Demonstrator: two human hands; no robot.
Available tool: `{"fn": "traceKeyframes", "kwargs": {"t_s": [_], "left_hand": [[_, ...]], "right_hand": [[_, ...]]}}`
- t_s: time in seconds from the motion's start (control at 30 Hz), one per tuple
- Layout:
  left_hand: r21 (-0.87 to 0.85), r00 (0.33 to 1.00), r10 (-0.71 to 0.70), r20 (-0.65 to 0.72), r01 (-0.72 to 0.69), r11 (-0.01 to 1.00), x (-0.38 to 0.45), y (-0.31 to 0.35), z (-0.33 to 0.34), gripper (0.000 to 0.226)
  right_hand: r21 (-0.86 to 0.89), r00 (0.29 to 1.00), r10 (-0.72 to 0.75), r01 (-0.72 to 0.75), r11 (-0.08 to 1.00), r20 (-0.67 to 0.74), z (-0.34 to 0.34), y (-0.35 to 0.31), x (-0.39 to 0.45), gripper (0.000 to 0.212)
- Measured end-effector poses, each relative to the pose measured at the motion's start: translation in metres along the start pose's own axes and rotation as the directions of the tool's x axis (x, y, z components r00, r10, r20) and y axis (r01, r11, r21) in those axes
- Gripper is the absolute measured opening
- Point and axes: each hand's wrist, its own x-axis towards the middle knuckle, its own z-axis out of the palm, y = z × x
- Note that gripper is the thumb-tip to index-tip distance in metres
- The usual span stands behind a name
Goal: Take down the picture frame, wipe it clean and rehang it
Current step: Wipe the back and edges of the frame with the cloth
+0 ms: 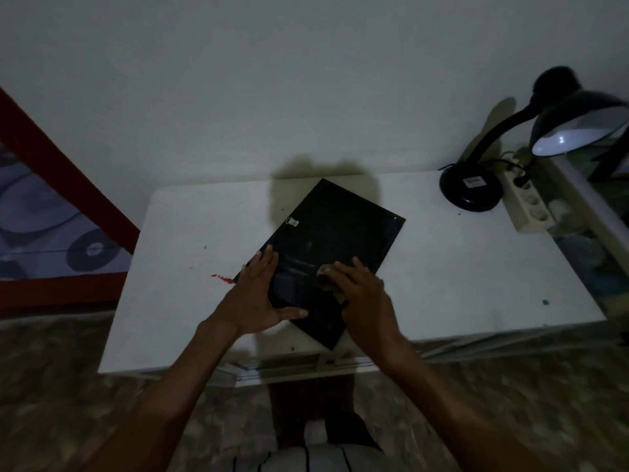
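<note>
On the white table (442,284) against the wall, the picture frame (326,247) lies flat and askew, dark back upward, a small metal hanger (292,222) near its far-left edge; the left hand (262,294) grips its near-left corner, fingers on top, thumb along the near edge; the right hand (364,294) presses a brownish cloth (327,279) onto the dusty, streaked backing, fingers curled over it.
</note>
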Motion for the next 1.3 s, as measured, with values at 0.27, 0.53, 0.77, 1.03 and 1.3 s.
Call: {"fn": "traceKeyframes", "kwargs": {"t_s": [0.27,0.53,0.77,1.03,1.3], "left_hand": [[0.048,0.997,0.041,-0.067,-0.038,0.998,-0.002,-0.001,0.005,0.119],[0.095,0.991,0.103,-0.079,-0.095,0.991,0.0,-0.014,0.007,0.115],[-0.055,0.994,0.099,-0.037,-0.101,0.993,0.003,-0.022,0.005,0.102],[-0.193,0.997,0.058,-0.041,-0.065,0.979,0.004,-0.025,0.005,0.079],[-0.191,0.997,0.004,-0.072,-0.017,0.981,0.004,-0.018,0.006,0.068]], "right_hand": [[0.049,0.989,0.057,-0.05,0.998,-0.138,0.025,-0.022,-0.021,0.076],[0.061,0.995,-0.031,0.036,0.997,-0.09,0.005,-0.01,-0.015,0.062],[0.023,0.996,-0.044,0.046,0.999,-0.084,0.01,-0.007,-0.009,0.065],[-0.059,0.893,-0.439,0.446,0.893,0.104,0.004,0.011,-0.02,0.06],[0.094,0.967,-0.252,0.248,0.964,0.033,-0.001,0.027,0.045,0.066]]}}
